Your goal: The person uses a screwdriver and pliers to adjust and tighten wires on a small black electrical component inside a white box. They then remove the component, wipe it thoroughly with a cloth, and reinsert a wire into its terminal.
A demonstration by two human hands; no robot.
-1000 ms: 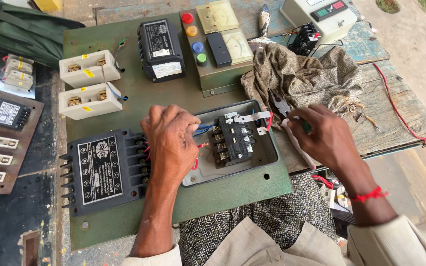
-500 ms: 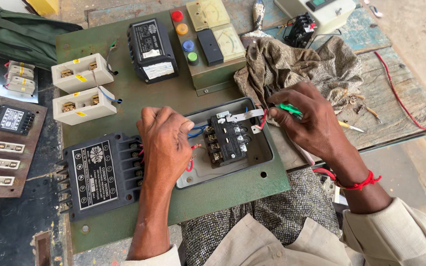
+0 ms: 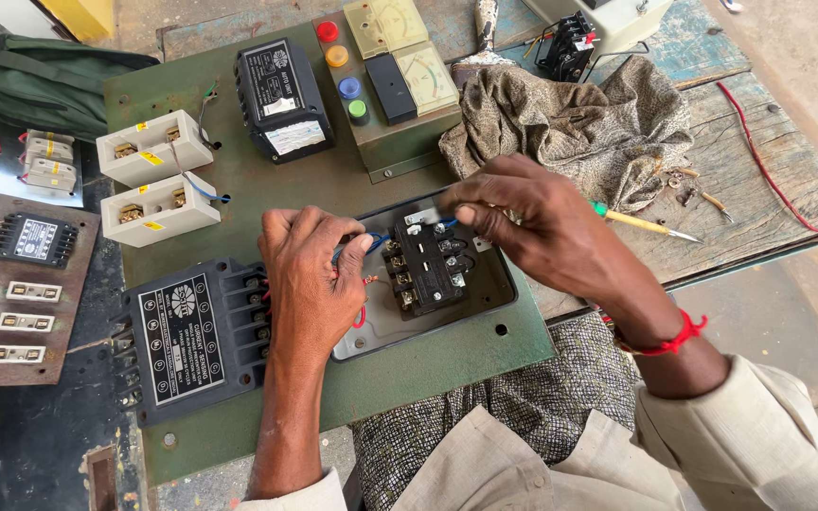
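Near the centre of the frame, a black block-shaped electrical contactor [image 3: 425,268] sits inside a shallow grey metal box [image 3: 485,308] mounted on a green metal panel [image 3: 239,194]. The left hand [image 3: 310,284] lies just left of it, fingers curled together around thin blue wires [image 3: 366,243] at the contactor's upper left corner. The right hand [image 3: 532,222] hovers over its upper edge, fingertips pinched together on something too small to tell. Right of the wrist, a yellow-handled screwdriver [image 3: 641,223] lies on the weathered wooden table [image 3: 759,203].
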